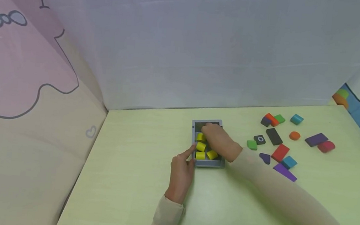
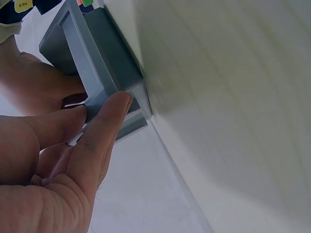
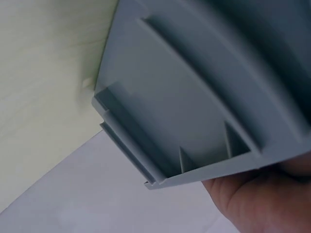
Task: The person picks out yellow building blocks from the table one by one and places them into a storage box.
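Observation:
A small grey plastic bin [image 1: 209, 163] stands on the table with several yellow cylinder blocks [image 1: 200, 155] inside. My left hand [image 1: 181, 173] is at the bin's left side near its front corner. In the left wrist view its thumb and fingers [image 2: 114, 104] pinch the bin's side wall. My right hand [image 1: 221, 139] reaches over the right rim into the bin, its fingers bent down among the blocks. Those fingertips are hidden, so I cannot tell what they hold. The bin's ribbed outer wall [image 3: 160, 97] fills much of the right wrist view.
Right of the bin lie scattered coloured blocks, among them a red block [image 1: 280, 153], a black block [image 1: 274, 136], a purple triangle [image 1: 285, 172] and a blue half-cylinder [image 1: 296, 119]. A pale curtain [image 1: 220, 59] hangs behind the table [image 1: 138, 151].

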`<action>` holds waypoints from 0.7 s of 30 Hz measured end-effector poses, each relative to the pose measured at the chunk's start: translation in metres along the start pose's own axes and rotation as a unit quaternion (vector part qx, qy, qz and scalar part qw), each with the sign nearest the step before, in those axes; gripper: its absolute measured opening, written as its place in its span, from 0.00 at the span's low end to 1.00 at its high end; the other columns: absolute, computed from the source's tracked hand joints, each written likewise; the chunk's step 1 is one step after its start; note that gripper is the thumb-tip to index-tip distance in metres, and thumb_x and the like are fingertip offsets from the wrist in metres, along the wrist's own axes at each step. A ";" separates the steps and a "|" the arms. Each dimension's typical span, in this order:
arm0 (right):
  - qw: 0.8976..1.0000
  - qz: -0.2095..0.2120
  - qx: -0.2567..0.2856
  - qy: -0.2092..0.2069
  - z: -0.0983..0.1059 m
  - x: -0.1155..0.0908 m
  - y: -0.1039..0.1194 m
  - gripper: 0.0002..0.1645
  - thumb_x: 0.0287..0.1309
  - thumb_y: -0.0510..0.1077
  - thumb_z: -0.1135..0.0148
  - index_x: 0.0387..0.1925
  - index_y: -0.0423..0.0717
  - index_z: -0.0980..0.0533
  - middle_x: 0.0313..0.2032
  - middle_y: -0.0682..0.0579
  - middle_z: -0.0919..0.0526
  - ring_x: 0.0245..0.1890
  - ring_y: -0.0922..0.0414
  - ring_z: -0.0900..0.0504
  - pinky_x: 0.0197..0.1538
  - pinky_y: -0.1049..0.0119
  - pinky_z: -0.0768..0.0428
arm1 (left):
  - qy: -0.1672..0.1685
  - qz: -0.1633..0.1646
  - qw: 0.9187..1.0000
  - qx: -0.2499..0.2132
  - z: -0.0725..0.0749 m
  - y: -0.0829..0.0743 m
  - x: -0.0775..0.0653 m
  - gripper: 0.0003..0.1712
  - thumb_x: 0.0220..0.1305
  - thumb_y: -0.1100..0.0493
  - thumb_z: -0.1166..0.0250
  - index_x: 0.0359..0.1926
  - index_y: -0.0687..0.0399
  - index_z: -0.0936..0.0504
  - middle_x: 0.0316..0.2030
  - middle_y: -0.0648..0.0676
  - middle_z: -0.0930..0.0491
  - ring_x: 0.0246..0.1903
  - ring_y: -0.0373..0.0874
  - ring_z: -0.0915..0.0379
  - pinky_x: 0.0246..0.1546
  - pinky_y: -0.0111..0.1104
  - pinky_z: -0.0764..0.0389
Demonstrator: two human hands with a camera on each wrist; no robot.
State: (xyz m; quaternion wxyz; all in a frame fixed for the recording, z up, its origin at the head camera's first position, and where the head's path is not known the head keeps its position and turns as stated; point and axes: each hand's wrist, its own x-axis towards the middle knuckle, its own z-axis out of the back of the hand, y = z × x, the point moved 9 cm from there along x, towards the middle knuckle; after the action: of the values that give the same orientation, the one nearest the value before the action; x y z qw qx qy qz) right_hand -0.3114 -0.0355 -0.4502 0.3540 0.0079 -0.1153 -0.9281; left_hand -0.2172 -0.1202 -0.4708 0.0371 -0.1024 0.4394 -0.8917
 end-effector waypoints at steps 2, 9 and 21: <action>1.000 -0.001 0.000 0.003 -0.001 0.001 0.000 0.09 0.48 0.26 0.40 0.32 0.38 0.26 0.30 0.47 0.24 0.30 0.55 0.28 0.34 0.62 0.24 | -0.001 0.000 1.000 0.001 0.001 0.000 0.000 0.28 0.55 0.70 0.38 0.56 0.44 0.27 0.17 0.53 0.26 0.06 0.33 0.53 0.09 0.27 0.44; 1.000 -0.013 0.008 0.023 -0.006 0.003 -0.002 0.08 0.50 0.27 0.41 0.33 0.39 0.26 0.31 0.47 0.24 0.31 0.55 0.28 0.35 0.62 0.24 | 0.001 -0.001 1.000 0.000 0.000 0.000 0.000 0.29 0.55 0.71 0.38 0.56 0.44 0.27 0.26 0.61 0.21 0.06 0.32 0.54 0.09 0.27 0.44; 1.000 -0.009 0.007 0.018 -0.008 0.004 -0.003 0.10 0.48 0.27 0.40 0.34 0.39 0.26 0.32 0.46 0.24 0.30 0.55 0.27 0.34 0.62 0.23 | 0.003 0.003 1.000 0.001 0.000 0.001 0.000 0.29 0.55 0.71 0.38 0.56 0.43 0.27 0.31 0.61 0.20 0.07 0.32 0.54 0.11 0.27 0.43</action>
State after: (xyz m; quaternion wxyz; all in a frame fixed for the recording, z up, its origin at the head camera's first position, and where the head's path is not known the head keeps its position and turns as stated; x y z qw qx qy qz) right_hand -0.3151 -0.0376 -0.4584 0.3473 0.0283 -0.1149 -0.9303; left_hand -0.2174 -0.1206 -0.4716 0.0386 -0.0983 0.4386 -0.8924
